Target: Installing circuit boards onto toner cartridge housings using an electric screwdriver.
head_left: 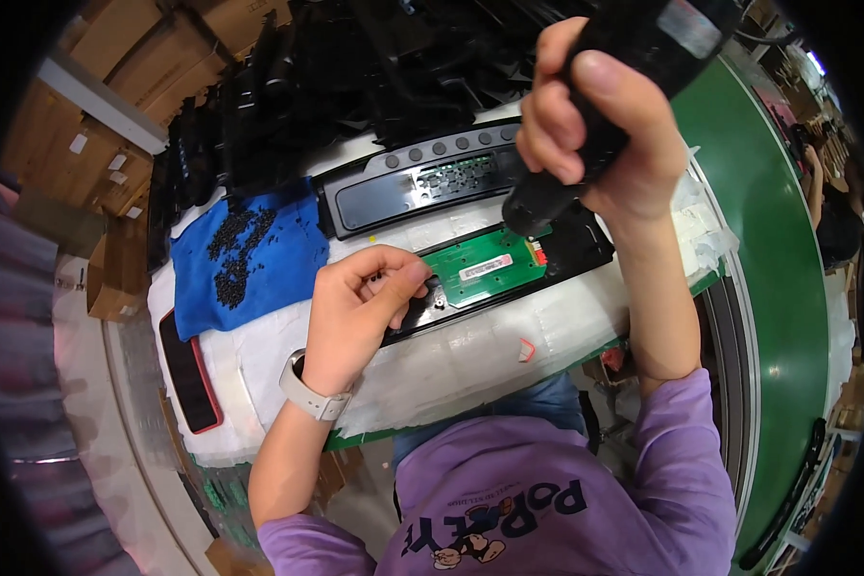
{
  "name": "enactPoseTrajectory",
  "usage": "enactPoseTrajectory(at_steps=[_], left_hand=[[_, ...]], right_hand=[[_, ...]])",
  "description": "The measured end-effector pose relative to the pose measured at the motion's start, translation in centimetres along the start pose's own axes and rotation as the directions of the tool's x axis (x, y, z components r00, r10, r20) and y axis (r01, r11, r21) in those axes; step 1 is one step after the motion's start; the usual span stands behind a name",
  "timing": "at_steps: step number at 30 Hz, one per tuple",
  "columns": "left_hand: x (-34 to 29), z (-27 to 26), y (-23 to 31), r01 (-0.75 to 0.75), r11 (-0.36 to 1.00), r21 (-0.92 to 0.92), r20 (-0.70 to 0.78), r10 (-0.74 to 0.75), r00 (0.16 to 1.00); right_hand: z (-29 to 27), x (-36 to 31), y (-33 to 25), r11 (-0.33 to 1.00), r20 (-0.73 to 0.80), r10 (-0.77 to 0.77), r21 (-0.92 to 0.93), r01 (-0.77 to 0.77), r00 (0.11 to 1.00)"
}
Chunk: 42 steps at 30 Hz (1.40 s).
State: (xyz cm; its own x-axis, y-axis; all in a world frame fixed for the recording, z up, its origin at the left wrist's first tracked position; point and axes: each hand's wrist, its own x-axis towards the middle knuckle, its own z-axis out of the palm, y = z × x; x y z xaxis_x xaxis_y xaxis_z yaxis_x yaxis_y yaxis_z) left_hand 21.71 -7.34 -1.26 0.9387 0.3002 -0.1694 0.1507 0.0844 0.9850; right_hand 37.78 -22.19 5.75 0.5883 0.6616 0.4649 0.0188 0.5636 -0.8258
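Note:
My right hand (634,125) is wrapped round a black electric screwdriver (590,144). Its dark nose points down at the upper right part of a green circuit board (451,264); the bit itself cannot be made out. The board lies in a long black plastic housing (586,245), with a white label strip and a red-and-yellow part on its right side. At the board's left end is my left hand (370,293), fingers curled and thumb against the forefinger. Small dark specks show by its fingers, but what it holds is hidden.
A second black panel (384,204) with round buttons lies behind the housing. Many small black screws (235,254) are spread on a blue cloth (197,293). A red-edged phone (192,384) rests at the left. Black plastic parts (336,77) are heaped at the back.

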Motion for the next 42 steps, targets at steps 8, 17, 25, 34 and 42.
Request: enactPoseTrajectory(at_steps=[8,17,25,34,42], left_hand=[[0.2,0.3,-0.7,-0.021,1.000,0.011,0.041,0.020,0.999],[0.5,0.1,-0.8,-0.032,0.999,0.034,0.074,0.030,0.997],[0.5,0.0,-0.9,-0.026,1.000,0.013,0.044,0.026,0.999],[0.2,0.1,-0.8,-0.010,0.994,-0.107,0.012,0.011,1.000],[-0.4,0.3,0.4,-0.094,0.982,-0.162,0.003,0.096,0.995]], right_hand=[[-0.2,0.7,0.8,0.992,-0.088,-0.043,-0.120,0.032,0.995],[-0.2,0.5,1.0,0.989,-0.081,-0.041,-0.145,0.029,0.996],[0.7,1.2,1.8,0.962,-0.051,0.039,-0.269,-0.051,0.998],[1.3,-0.1,1.3,0.919,0.039,-0.102,-0.378,0.109,0.994],[-0.4,-0.3,-0.1,0.868,0.184,-0.281,0.468,0.167,0.942]])
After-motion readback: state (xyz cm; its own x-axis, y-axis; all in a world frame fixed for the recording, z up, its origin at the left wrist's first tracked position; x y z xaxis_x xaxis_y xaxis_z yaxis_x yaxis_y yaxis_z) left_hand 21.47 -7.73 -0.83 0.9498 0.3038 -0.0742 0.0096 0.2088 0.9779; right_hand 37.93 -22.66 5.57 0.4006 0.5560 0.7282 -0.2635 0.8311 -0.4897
